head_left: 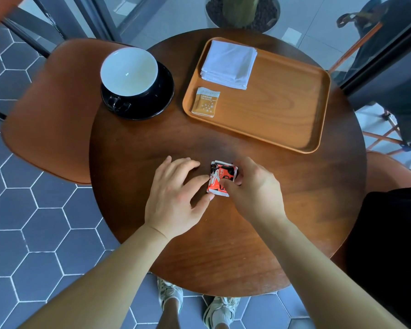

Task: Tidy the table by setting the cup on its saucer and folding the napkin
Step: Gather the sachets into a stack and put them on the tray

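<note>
At the near edge of the round desk (152, 148), I see my left hand (173, 200) and right hand (254, 193) together pinching a red, black and white printed napkin (222, 178), folded small and lying flat on the wood. The cup (128, 72) already sits on its black saucer (159, 100) at the far left, well apart from my hands. To the right, a wooden tray (282, 110) holds a stack of white napkins (228, 64) and a brown sachet (205, 102).
</note>
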Motion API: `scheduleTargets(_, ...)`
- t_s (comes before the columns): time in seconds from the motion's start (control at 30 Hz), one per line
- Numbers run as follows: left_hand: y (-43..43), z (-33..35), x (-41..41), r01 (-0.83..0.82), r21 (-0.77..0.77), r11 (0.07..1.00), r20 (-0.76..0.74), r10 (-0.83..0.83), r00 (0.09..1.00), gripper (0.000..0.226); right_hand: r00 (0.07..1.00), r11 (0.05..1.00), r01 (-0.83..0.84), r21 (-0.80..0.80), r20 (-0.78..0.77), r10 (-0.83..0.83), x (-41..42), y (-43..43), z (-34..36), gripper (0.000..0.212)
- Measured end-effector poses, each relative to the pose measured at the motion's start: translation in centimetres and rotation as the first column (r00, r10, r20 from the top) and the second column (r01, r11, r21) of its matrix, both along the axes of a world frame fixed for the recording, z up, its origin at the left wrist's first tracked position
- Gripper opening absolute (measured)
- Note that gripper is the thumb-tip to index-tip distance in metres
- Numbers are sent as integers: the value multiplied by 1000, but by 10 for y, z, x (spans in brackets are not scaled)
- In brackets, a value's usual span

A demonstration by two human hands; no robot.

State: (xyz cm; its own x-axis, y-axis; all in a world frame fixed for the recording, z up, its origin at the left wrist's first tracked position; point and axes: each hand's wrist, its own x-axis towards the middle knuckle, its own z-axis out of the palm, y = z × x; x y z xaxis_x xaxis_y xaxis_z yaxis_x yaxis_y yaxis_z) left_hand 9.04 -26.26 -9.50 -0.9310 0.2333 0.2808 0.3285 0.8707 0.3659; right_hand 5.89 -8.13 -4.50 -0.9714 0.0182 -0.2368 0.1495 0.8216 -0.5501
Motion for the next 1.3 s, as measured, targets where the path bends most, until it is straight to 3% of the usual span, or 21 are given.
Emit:
scheduleTargets(0.3,0,0,1,11,30,999,0,-11,1000,32,995,994,-83,76,65,78,-8,0,4,36)
scheduleTargets(0.5,1,-2,-1,-11,-34,999,5,12,1000,28,987,987,-124,102,114,113,-18,2,6,31)
scheduleTargets(0.67,1,-3,-1,-16,-48,999,-7,16,1000,26,989,988,-131,78,73,125,-19,-1,6,34)
scheduleTargets(0.87,2,-1,-1,-25,-62,998,1,25,1000,26,995,993,-82,-90,42,86,-10,0,4,29)
scheduleTargets(1.03,3,0,-1,-32,-49,998,-6,32,999,28,998,968,23,-250,63,-8,-11,7,-1,10)
scheduleTargets(1.13,3,0,-1,-30,-37,999,-4,30,1000,28,998,950,61,-307,31,-54,-10,11,-4,19)
scheduleTargets(1.3,3,1,-2,-125,-74,989,20,127,992,35,986,840,168,-516,80,-148,-6,27,-7,20)
